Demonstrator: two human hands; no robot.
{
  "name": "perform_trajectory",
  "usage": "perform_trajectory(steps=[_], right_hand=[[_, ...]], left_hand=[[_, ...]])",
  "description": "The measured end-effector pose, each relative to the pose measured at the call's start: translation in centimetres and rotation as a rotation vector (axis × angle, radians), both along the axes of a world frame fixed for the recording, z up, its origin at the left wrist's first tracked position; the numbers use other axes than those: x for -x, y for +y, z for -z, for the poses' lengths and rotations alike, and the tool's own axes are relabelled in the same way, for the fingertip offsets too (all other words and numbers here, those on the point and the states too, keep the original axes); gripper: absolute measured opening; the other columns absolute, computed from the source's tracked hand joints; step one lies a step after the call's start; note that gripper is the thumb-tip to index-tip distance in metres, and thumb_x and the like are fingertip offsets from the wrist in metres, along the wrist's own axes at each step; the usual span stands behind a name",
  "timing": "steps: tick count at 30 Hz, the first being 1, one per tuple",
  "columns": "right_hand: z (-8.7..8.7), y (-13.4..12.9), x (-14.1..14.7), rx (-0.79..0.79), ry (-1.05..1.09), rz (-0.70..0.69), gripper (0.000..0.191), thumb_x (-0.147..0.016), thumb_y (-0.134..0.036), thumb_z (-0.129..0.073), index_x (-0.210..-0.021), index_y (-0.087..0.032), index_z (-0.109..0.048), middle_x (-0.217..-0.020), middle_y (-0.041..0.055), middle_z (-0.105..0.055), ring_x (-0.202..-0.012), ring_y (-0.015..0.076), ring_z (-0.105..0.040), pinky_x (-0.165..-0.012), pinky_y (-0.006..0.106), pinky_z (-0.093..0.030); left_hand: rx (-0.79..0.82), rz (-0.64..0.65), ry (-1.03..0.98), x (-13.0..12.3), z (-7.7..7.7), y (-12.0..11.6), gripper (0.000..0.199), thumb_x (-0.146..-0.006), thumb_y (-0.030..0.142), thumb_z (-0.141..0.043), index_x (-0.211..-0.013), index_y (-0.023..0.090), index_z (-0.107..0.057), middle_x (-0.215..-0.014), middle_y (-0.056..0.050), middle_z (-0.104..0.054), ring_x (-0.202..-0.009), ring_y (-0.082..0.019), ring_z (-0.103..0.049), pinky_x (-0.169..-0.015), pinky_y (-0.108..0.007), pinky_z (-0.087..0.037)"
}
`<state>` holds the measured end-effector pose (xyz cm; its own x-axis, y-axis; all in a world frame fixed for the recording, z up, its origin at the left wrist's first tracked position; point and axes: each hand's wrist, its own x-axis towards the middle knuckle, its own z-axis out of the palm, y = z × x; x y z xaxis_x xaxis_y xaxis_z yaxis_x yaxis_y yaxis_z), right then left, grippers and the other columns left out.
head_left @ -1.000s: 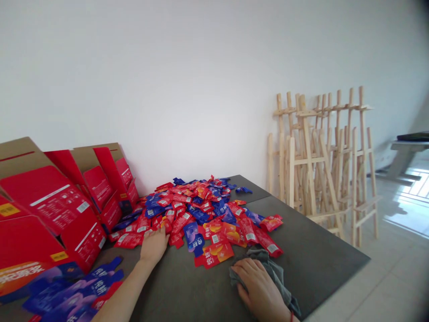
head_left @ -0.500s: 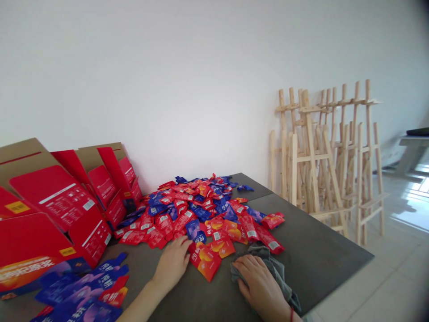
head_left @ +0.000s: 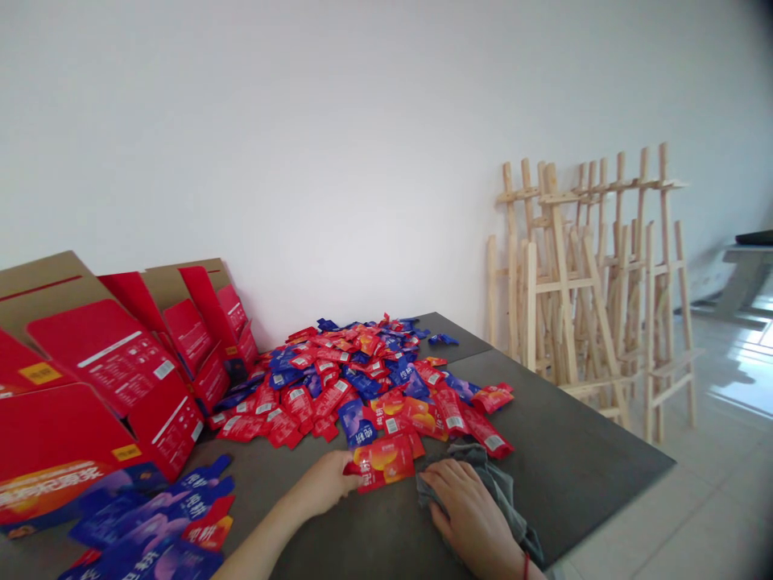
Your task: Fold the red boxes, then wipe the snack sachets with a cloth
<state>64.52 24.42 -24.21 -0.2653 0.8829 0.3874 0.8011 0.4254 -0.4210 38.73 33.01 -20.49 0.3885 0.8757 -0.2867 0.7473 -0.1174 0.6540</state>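
Note:
My left hand (head_left: 329,483) pinches the end of a red pouch (head_left: 384,462) with orange fruit printed on it, held at the near edge of the pile. Resting on a crumpled grey cloth (head_left: 504,487), my right hand (head_left: 468,507) has its fingers curled over the fabric. Behind both hands spreads a heap of red and blue pouches (head_left: 326,396). A blue pouch (head_left: 357,424) lies just beyond the one in my left hand. Left of my forearm, several blue pouches (head_left: 142,524) and a few red ones lie overlapped.
Red cardboard boxes (head_left: 66,451) with raised flaps stand along the left side of the dark table (head_left: 568,451). The table's right edge drops to a tiled floor. Wooden easels (head_left: 561,282) lean near the white wall, with a bench (head_left: 749,266) farther right.
My left hand has taken hold of the red pouch, lifting and turning it so it lies more sideways. My right hand stays on the cloth.

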Motion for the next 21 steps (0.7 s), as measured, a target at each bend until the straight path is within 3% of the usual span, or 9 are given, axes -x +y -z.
perform_trajectory(steps=[3,6,8,11,14,17,21], right_hand=[[-0.6,0.1,-0.2,0.012,0.031,0.029,0.036,-0.084,-0.011,-0.052,-0.117,-0.022,-0.062,-0.118,0.0045,-0.064,-0.11,0.0234,-0.054,-0.1,0.039,-0.036],[-1.7,0.0,0.7,0.008,0.092,0.092,0.034,-0.088,-0.012,-0.049,-0.119,-0.02,-0.06,-0.118,0.0072,-0.063,-0.11,0.0237,-0.054,-0.097,0.038,-0.038],[-2.1,-0.1,2.2,-0.009,0.115,0.047,0.035,-0.088,-0.012,-0.05,-0.121,-0.022,-0.058,-0.119,0.0053,-0.063,-0.111,0.0224,-0.053,-0.096,0.036,-0.038],[-1.5,-0.1,4.9,-0.057,0.085,-0.109,0.037,-0.088,-0.018,-0.056,-0.123,-0.028,-0.057,-0.12,0.0006,-0.063,-0.113,0.0209,-0.051,-0.1,0.035,-0.035],[-0.4,0.3,6.1,-0.071,0.022,-0.133,0.035,-0.087,-0.022,-0.058,-0.122,-0.026,-0.058,-0.121,0.0015,-0.063,-0.115,0.0224,-0.05,-0.103,0.037,-0.032],[0.0,1.0,4.8,-0.049,-0.019,-0.053,0.033,-0.087,-0.015,-0.054,-0.117,-0.026,-0.061,-0.118,0.0023,-0.064,-0.113,0.0223,-0.052,-0.101,0.037,-0.034],[-1.0,2.4,1.1,-0.01,-0.1,0.082,0.034,-0.086,-0.009,-0.048,-0.113,-0.022,-0.063,-0.114,0.0053,-0.066,-0.108,0.0238,-0.055,-0.095,0.037,-0.038]], left_hand=[[0.126,-0.007,-0.082,-1.7,1.7,-1.5,0.024,-0.078,0.039,-0.041,-0.084,0.019,-0.052,-0.048,0.007,-0.052,-0.035,-0.01,-0.042,-0.04,-0.02,-0.031],[0.179,-0.009,-0.178,-3.2,3.0,-3.0,0.026,-0.077,0.044,-0.037,-0.087,0.021,-0.047,-0.046,0.01,-0.047,-0.03,-0.008,-0.034,-0.035,-0.018,-0.025],[0.213,0.009,-0.241,-3.7,3.4,-3.8,0.026,-0.074,0.044,-0.04,-0.083,0.021,-0.047,-0.044,0.01,-0.045,-0.029,-0.007,-0.032,-0.033,-0.018,-0.024],[0.273,0.055,-0.314,-3.9,3.6,-4.4,0.022,-0.069,0.042,-0.045,-0.066,0.02,-0.048,-0.04,0.008,-0.044,-0.028,-0.006,-0.032,-0.031,-0.018,-0.025],[0.303,0.058,-0.347,-3.7,3.4,-4.7,0.019,-0.065,0.038,-0.046,-0.063,0.02,-0.049,-0.038,0.007,-0.044,-0.027,-0.007,-0.033,-0.028,-0.018,-0.027],[0.343,0.059,-0.392,-3.6,2.9,-4.8,0.019,-0.065,0.036,-0.046,-0.072,0.019,-0.052,-0.039,0.009,-0.045,-0.026,-0.006,-0.031,-0.027,-0.017,-0.026],[0.363,0.033,-0.412,-3.4,2.9,-4.7,0.022,-0.067,0.036,-0.047,-0.078,0.019,-0.053,-0.038,0.01,-0.045,-0.026,-0.005,-0.03,-0.027,-0.015,-0.026]])
